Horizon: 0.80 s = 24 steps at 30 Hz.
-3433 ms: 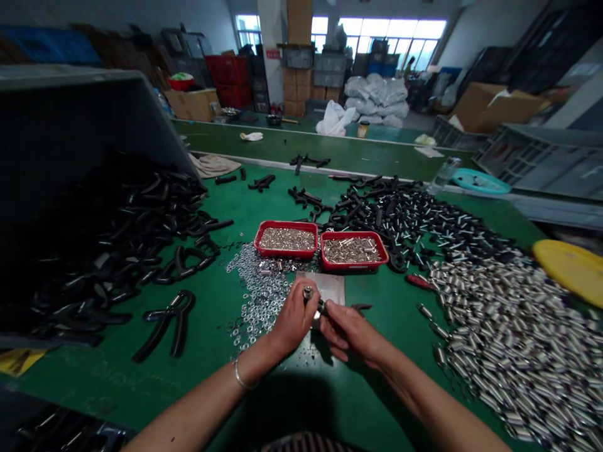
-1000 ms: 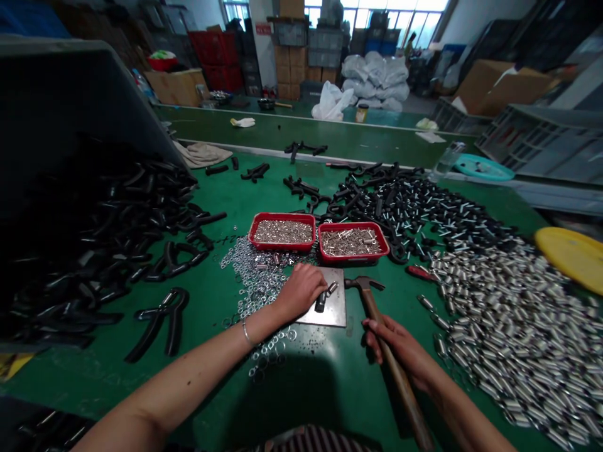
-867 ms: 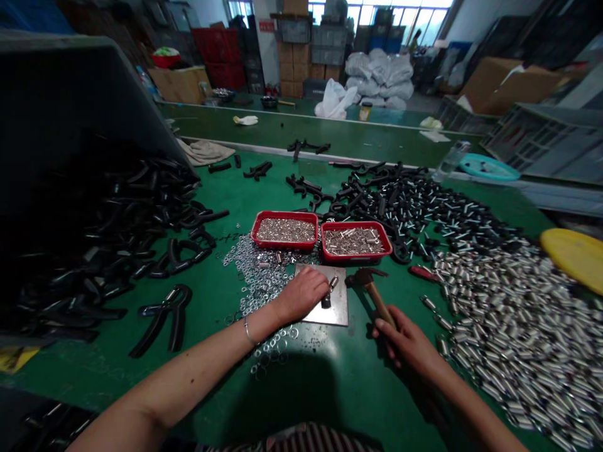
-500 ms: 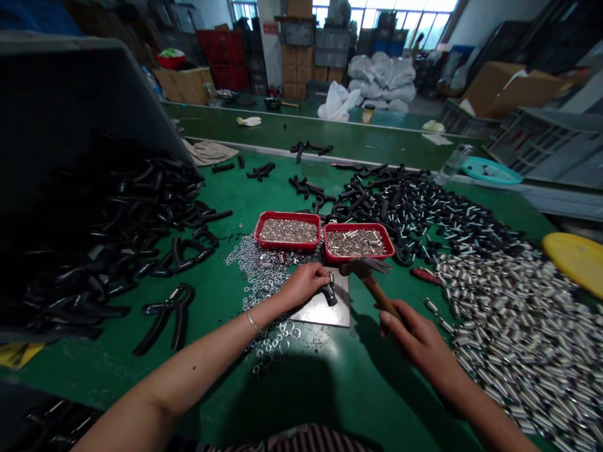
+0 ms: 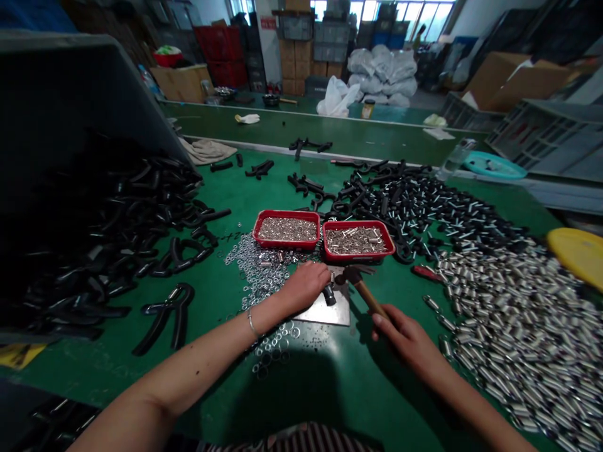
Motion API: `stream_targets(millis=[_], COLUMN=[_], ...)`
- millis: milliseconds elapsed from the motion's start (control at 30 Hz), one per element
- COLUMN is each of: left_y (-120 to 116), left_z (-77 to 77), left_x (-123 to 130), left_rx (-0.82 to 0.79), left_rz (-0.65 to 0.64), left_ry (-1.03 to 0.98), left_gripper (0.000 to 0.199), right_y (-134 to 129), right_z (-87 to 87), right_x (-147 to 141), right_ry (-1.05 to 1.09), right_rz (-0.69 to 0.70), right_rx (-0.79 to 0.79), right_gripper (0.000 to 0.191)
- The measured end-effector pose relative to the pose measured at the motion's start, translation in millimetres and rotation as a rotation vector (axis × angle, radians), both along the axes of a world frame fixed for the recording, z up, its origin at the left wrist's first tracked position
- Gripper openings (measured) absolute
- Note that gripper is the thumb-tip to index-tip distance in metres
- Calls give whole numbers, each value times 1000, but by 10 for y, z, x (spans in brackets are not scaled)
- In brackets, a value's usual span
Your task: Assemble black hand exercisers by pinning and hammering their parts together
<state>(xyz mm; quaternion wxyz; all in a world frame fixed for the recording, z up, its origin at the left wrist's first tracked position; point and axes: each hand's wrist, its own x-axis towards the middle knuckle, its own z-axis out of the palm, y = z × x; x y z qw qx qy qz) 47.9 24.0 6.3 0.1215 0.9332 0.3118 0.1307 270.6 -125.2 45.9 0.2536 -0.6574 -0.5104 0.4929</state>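
Left hand point(image 5: 308, 286) pinches a black part point(image 5: 329, 295), probably light and stiff, on the metal plate point(image 5: 336, 316); right hand point(image 5: 401, 329) curls around a hammer point(image 5: 364, 293), head-heavy, I'd judge from here, best gripped along its wooden handle point(image 5: 372, 302)

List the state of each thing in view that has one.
Left hand: closed on black part
Right hand: closed on hammer
Hammer: held, head near metal plate
Left red tray: filled with metal pieces
Right red tray: filled likewise
Gray crate: tipped, holding black handles
Springs: heaped loose
Metal rings: scattered
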Motion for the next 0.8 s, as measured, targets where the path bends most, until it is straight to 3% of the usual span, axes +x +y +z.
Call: stream_targets(millis=[33, 133, 200, 333, 467, 533, 633, 700, 800], left_y=[-42, -227, -346, -418, -359, -373, -470, -545, -603], left_z=[-4, -73, -148, -246, -219, -177, -95, -33, 50], left_x=[-12, -51, -67, -77, -143, -206, -293, -331, -379], left_rx=[4, -44, -79, -123, -212, -320, -578, -725, -804], left_rz=[11, 147, 237, 261, 202, 182, 182, 167, 171], left_ry=[-9, -120, -175, -220, -258, -318, -477, -582, -651], left_gripper=[20, 72, 93, 97, 94, 90, 81, 78, 76], right_y=[8, 21, 47, 172, 239, 223, 210, 254, 432], right_z=[18, 134, 204, 127, -131, -220, -257, -250, -274], right_x=[11, 1, -45, -101, 45, 148, 192, 106, -116], right_ry=[-66, -227, -289, -369, -102, -111, -378, -391, -231], right_rz=[45, 114, 98, 134, 109, -5, -139, -101, 64], right_rx=[41, 188, 268, 244, -21, 45, 379, 451, 366], right_gripper=[39, 36, 35, 33, 47, 49, 43, 42, 44])
